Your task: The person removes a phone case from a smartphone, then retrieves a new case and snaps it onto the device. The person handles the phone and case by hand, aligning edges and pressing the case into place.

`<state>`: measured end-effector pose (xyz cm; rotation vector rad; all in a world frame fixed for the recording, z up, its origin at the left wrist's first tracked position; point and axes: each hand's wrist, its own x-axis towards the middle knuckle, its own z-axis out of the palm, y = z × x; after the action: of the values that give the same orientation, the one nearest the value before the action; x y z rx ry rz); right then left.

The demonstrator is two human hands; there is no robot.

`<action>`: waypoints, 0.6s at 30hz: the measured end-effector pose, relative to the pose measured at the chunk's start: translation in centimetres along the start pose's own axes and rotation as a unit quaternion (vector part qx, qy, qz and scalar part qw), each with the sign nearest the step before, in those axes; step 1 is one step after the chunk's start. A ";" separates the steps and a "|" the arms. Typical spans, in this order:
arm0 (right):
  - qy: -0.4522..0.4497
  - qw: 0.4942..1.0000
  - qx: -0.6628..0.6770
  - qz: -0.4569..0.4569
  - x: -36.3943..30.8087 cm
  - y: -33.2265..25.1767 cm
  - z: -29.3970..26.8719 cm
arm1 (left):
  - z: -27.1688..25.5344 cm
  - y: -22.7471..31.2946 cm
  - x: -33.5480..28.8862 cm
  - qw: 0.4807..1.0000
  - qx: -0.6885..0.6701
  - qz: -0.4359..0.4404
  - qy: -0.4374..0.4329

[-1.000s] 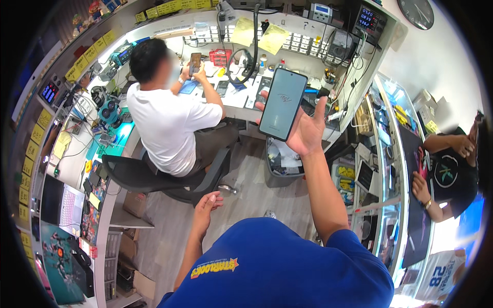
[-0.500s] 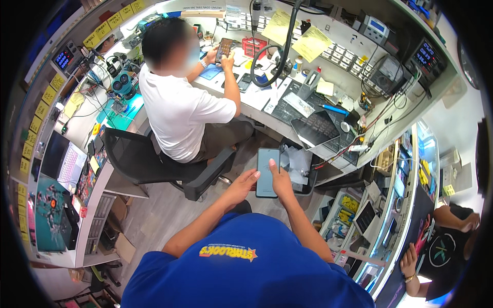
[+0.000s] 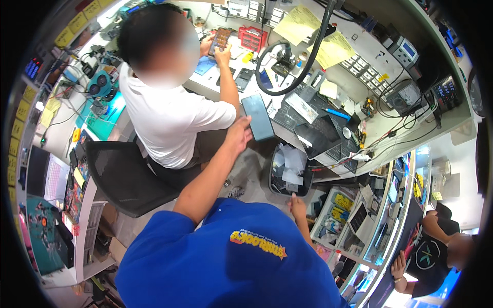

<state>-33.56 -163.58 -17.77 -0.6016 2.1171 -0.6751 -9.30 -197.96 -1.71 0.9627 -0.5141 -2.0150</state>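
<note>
My left hand [image 3: 239, 134] reaches forward, its fingers closed on the lower left edge of a dark smartphone [image 3: 258, 119]. The phone is tilted, its screen dark, and its far end reaches the front edge of the workbench [image 3: 208, 87]. Lower down, close to my body, my right hand [image 3: 297, 205] holds nothing, one finger stretched out and the others loosely bent. It is nearest to a dark bin [image 3: 290, 192] with clear plastic and paper scraps inside. Left of the phone, a seated person in a white shirt [image 3: 164, 110] holds another phone [image 3: 221, 41] in both hands.
A black mesh chair [image 3: 123, 179] stands left of me. On the bench lie phones, a dark mat and a blue pen-like tool [image 3: 336, 113]. A black hose [image 3: 313, 56] arches above it. At right are a glass display case [image 3: 382, 231] and a person in black [image 3: 436, 251].
My left hand has carried the phone forward, toward the bench. My right hand has let go of the phone and drawn back to my side. The view has shifted.
</note>
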 end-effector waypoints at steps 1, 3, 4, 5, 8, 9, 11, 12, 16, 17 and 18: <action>-0.003 0.997 -0.069 0.015 0.0 5.5 -0.1 | -0.3 0.1 1.6 1.000 0.007 -0.011 0.012; 0.021 0.975 -0.219 0.017 -2.3 17.2 -0.6 | -1.4 -0.3 4.0 0.999 -0.009 -0.032 0.022; 0.054 0.956 -0.289 0.010 -4.0 23.8 -0.6 | -0.9 -0.7 4.6 0.999 -0.011 -0.043 0.021; 0.041 0.954 -0.295 0.023 -6.0 26.4 -0.2 | -1.2 -0.6 5.1 0.999 -0.010 -0.044 0.031; 0.000 0.971 -0.216 0.098 -10.0 26.9 0.6 | -3.3 -0.9 6.7 0.998 -0.003 -0.043 0.039; -0.005 0.977 -0.171 0.128 -11.3 26.2 0.6 | -3.6 -1.2 7.0 0.999 -0.003 -0.045 0.030; 0.002 0.982 -0.063 0.179 -13.1 24.7 0.4 | -2.3 -1.4 5.8 0.999 0.010 -0.040 0.018; 0.008 0.981 -0.009 0.192 -13.1 23.6 0.1 | -2.0 -1.3 5.1 0.999 0.007 -0.033 0.009; 0.050 0.966 0.165 0.190 -12.0 19.1 -1.6 | -2.2 -1.6 4.3 0.999 0.009 0.003 -0.053; 0.059 0.961 0.195 0.185 -11.7 18.2 -2.1 | -1.9 -1.8 4.2 0.998 0.004 0.020 -0.062; 0.066 0.957 0.218 0.179 -11.5 17.4 -2.6 | -1.8 -2.1 3.9 0.997 -0.003 0.036 -0.072</action>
<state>-32.48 -142.93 -21.22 0.0700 2.0300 -0.9524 -10.42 -199.93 -5.89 0.7882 -0.6113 -2.0288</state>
